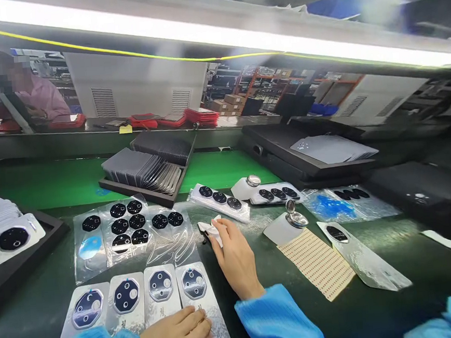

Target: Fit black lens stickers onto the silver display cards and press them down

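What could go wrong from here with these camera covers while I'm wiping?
The left hand lies on the card under a camera cover, so fingers might smudge it. The white wipe in the right hand is close to the black covers on clear film and could snag them. The pump dispenser bottle could be knocked over.

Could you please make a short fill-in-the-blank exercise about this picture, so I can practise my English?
The right hand pinches a ____ wipe.
The left hand rests on a row of ____ silver cards.
The person's sleeves are ____.

Missing words: white; four; blue.
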### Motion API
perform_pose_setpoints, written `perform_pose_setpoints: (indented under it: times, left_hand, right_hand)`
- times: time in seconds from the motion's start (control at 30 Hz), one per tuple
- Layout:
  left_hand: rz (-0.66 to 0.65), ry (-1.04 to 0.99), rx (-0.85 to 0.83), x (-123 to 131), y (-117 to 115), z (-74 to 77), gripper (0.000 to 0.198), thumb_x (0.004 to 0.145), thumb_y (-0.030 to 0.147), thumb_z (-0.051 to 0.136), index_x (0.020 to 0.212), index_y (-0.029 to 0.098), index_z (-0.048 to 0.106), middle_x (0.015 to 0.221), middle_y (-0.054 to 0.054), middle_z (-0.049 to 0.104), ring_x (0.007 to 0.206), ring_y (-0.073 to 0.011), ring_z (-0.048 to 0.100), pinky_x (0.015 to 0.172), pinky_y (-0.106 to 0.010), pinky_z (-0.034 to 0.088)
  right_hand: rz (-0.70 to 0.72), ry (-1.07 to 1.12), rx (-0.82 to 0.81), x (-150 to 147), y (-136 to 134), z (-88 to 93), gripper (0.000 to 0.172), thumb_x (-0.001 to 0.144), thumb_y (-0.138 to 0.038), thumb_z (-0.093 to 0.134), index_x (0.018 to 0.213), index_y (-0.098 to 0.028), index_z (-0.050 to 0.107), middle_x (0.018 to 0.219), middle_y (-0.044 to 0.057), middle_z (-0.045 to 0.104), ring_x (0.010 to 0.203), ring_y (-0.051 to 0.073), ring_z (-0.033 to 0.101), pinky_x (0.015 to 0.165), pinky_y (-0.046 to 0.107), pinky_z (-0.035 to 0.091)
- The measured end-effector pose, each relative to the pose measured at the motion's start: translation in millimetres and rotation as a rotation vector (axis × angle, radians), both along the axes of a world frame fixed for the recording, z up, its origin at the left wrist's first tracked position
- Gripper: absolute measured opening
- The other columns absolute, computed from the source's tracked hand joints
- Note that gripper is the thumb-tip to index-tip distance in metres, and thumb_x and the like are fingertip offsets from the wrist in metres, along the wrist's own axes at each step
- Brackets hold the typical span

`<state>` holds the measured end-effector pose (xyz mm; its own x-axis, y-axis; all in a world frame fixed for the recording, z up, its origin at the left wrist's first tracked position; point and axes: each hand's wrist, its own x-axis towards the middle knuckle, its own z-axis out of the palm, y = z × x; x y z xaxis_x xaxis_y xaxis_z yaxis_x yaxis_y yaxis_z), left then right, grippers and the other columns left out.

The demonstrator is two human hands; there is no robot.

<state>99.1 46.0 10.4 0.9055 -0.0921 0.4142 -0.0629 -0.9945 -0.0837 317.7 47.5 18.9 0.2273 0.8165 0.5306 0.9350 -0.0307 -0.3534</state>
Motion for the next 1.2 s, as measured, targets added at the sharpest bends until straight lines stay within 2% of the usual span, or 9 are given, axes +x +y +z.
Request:
perform_pose_setpoints:
  times: [0.07,0.13,0.27,0.5,0.6,0.7,0.83,1.03,1.2]
  left_hand:
    - [0.006,-0.044,-0.002,0,1,-2.6,0.024,0.098,0.025,0.045,0.107,0.011,0.063,0.114,-0.005,0.067,0.106,-0.0199,0.061,0.098,-0.033,0.046]
    - [0.018,-0.093,0.0,1,0,-5.9,0.022,0.097,0.018,0.045,0.103,0.012,0.064,0.11,-0.004,0.069,0.103,-0.019,0.062,0.097,-0.032,0.046]
    - [0.03,-0.096,0.012,2,-3,-14.9,0.02,0.095,0.017,0.047,0.103,0.012,0.065,0.108,-0.006,0.069,0.103,-0.0199,0.063,0.096,-0.033,0.046]
    - [0.028,-0.058,0.005,2,-6,-24.5,0.017,0.093,0.02,0.053,0.104,0.013,0.064,0.111,-0.006,0.067,0.105,-0.0204,0.061,0.097,-0.034,0.045]
    - [0.054,-0.106,-0.054,-2,-4,-17.4,0.019,0.095,0.02,0.049,0.103,0.009,0.063,0.104,-0.008,0.068,0.098,-0.0189,0.063,0.094,-0.031,0.047]
    - [0.196,-0.15,-0.132,-15,5,-5.4,0.022,0.097,0.013,0.042,0.1,0.006,0.062,0.095,-0.01,0.068,0.089,-0.018,0.064,0.087,-0.032,0.051]
    - [0.374,-0.113,-0.185,-38,23,8.7,0.025,0.097,0.007,0.036,0.1,0.007,0.061,0.094,-0.009,0.067,0.098,-0.0188,0.064,0.094,-0.034,0.053]
    - [0.387,-0.107,-0.245,-40,36,23.7,0.025,0.093,0.002,0.036,0.094,0.012,0.058,0.089,-0.005,0.066,0.095,-0.0157,0.065,0.099,-0.037,0.053]
    - [0.393,-0.074,-0.302,-34,35,27.2,0.022,0.093,0.004,0.036,0.089,0.013,0.056,0.086,-0.006,0.064,0.092,-0.0163,0.065,0.099,-0.038,0.053]
  right_hand:
    - [0.195,0.014,0.054,-11,-20,0.5,0.035,0.092,-0.009,0.038,0.121,-0.019,0.055,0.114,0.012,0.063,0.106,0.025,0.058,0.087,0.041,0.05]
    - [0.351,0.063,0.034,-21,-38,-2.2,0.041,0.087,-0.002,0.037,0.117,-0.019,0.058,0.103,0.009,0.065,0.097,0.021,0.061,0.08,0.035,0.053]
    - [0.398,0.035,0.006,-32,-53,-5.7,0.045,0.08,0.003,0.038,0.111,-0.02,0.061,0.097,0.008,0.067,0.089,0.019,0.063,0.074,0.032,0.055]
    - [0.401,-0.063,-0.035,-36,-44,0.2,0.05,0.075,0.004,0.038,0.113,-0.021,0.06,0.092,0.006,0.07,0.089,0.019,0.064,0.072,0.03,0.053]
    - [0.395,-0.069,-0.049,-37,-44,-3.2,0.048,0.076,0.004,0.037,0.111,-0.021,0.059,0.091,0.006,0.07,0.088,0.019,0.064,0.071,0.03,0.052]
    - [0.409,-0.022,-0.077,-37,-45,-9.0,0.045,0.078,0.003,0.037,0.112,-0.02,0.056,0.093,0.006,0.07,0.087,0.018,0.065,0.072,0.029,0.053]
    - [0.423,0.042,-0.089,-36,-45,-15.0,0.04,0.082,0.001,0.037,0.112,-0.019,0.054,0.096,0.006,0.069,0.09,0.018,0.065,0.074,0.029,0.055]
    - [0.39,0.031,-0.049,-37,-45,-12.7,0.031,0.089,-0.003,0.037,0.11,-0.02,0.054,0.091,0.006,0.067,0.085,0.019,0.066,0.073,0.031,0.057]
    - [0.414,0.034,-0.037,-37,-45,-7.0,0.031,0.087,-0.001,0.037,0.104,-0.021,0.055,0.094,0.006,0.068,0.089,0.019,0.066,0.076,0.032,0.057]
